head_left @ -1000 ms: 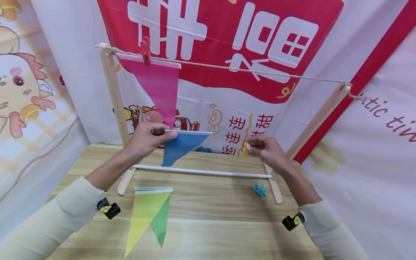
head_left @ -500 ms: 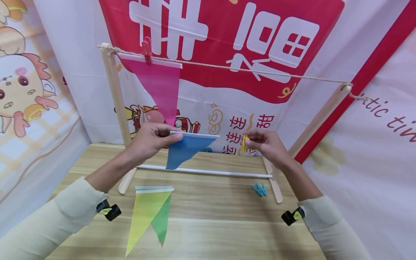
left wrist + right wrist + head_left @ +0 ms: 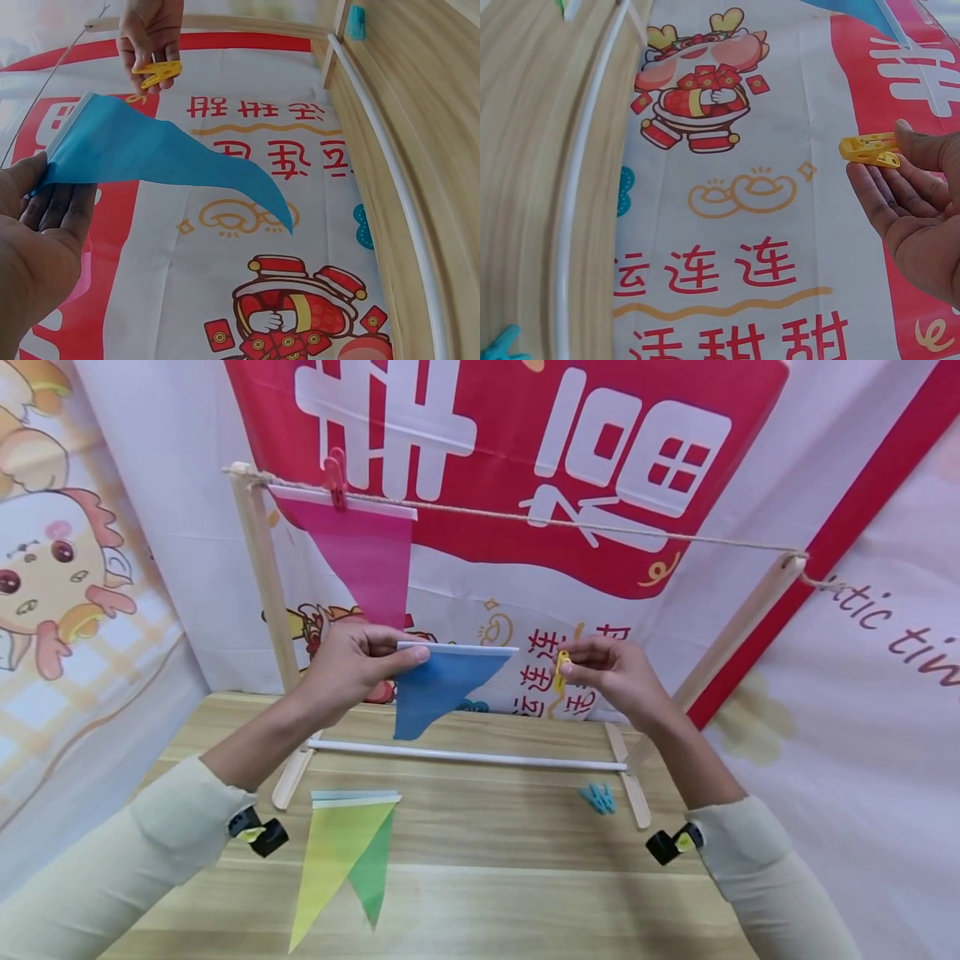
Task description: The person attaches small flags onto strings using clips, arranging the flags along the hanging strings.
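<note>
I face white cloth wall [image 3: 457,585], red panel [image 3: 502,410] with big white characters up high, cartoon figure [image 3: 701,90] in red lower down. Checked cloth [image 3: 153,702] hangs on my left; on my right, pale cloth [image 3: 862,760], red band [image 3: 870,493], lettering [image 3: 872,618]. Wood-grain tabletop [image 3: 487,843] below me, softly lit.

In my head feed a red panel [image 3: 510,427] with big white characters [image 3: 438,431] fills twelve o'clock on the white backdrop [image 3: 465,585]. I see a cartoon animal [image 3: 47,568] on checked cloth [image 3: 135,685] at nine. A red band [image 3: 903,452] slants down from two; at three, brownish script [image 3: 918,646] crosses pale fabric [image 3: 847,768]. The wood-grain worktop [image 3: 487,910] spans six. My right wrist view shows a printed figure in red [image 3: 697,97] at twelve, small red characters [image 3: 765,264] at six.
</note>
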Available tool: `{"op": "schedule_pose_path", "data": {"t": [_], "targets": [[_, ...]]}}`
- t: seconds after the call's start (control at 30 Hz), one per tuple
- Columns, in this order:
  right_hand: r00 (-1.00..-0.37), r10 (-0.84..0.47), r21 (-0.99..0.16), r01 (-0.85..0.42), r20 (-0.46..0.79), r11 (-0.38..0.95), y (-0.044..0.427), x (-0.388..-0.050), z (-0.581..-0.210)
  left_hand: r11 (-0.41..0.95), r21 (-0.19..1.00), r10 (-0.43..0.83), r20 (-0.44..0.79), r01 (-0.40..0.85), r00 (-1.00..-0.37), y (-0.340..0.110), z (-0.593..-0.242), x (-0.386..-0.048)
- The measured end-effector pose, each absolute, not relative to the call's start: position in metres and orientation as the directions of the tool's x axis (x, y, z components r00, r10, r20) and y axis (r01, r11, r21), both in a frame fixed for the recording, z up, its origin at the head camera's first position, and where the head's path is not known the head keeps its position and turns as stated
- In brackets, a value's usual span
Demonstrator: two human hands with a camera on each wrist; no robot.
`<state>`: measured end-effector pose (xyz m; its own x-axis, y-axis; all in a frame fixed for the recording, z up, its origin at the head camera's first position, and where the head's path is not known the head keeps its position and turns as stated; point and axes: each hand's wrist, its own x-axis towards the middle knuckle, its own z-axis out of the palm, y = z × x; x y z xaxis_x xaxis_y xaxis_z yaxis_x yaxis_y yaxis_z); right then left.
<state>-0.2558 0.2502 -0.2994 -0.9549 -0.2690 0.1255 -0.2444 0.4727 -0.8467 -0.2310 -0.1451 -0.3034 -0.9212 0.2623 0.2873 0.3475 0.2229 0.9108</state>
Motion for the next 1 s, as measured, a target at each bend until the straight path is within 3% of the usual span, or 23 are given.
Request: {"op": "schedule_pose_path", "data": {"t": [1.0], "targets": [[-0.95,-0.237,-0.829,-0.297,0.205,0.474,0.237,-0.256,-0.271,0.133,0.943,0.133,0.287,0.304,-0.949,-0.14,-0.274,-0.252]]}}
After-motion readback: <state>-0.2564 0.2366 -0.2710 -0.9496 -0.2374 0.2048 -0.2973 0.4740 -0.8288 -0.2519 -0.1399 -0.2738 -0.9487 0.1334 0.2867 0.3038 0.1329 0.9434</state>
